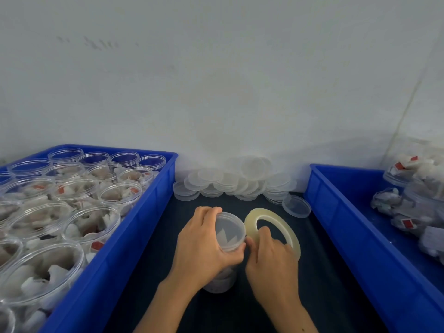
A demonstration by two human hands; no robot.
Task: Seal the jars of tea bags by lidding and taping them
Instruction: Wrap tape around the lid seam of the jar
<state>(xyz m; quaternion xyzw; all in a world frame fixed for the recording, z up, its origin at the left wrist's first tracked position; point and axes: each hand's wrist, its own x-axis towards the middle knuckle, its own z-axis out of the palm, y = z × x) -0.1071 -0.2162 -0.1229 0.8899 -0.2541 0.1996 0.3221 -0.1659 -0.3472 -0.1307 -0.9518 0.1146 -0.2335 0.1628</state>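
Our left hand grips the lidded jar, upright on the dark mat between the blue bins. Our right hand holds the tape roll just right.

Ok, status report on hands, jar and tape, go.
Left hand grips lidded jar on dark mat. Right hand holds tape roll at jar's rim. Nothing in the way; spare lids piled behind.
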